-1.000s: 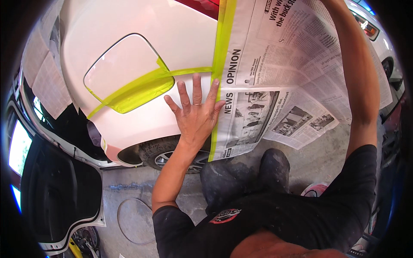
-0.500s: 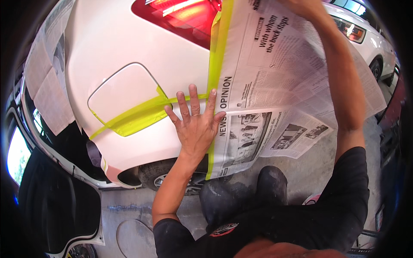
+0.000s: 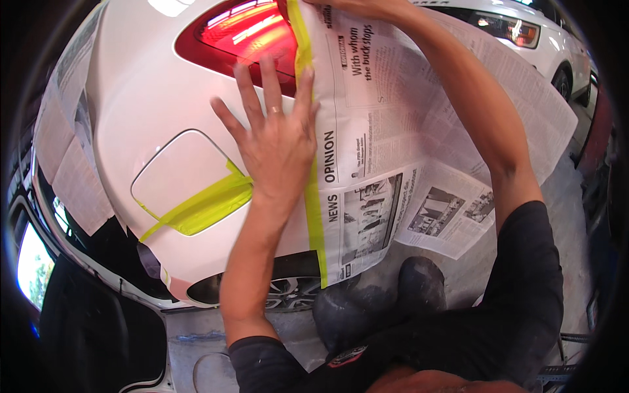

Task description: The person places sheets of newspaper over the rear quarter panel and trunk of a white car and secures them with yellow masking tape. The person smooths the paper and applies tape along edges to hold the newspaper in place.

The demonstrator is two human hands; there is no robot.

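Note:
A newspaper sheet hangs along the side of a white car body, its left edge fixed by a strip of yellow-green masking tape. Over that strip, beside the red tail light, my left hand is open with fingers spread and blurred by motion. My right hand is at the paper's top edge near the tape's upper end; the frame's border cuts off most of its fingers. More tape covers the lower part of the fuel door.
Another newspaper covering hangs at the left, by an open car door. The wheel shows beneath the body, next to my knees. A second white car stands at the back right.
My left hand has gone up along the tape toward the tail light. My right hand has moved left along the paper's top toward the tape. The view has shifted slightly.

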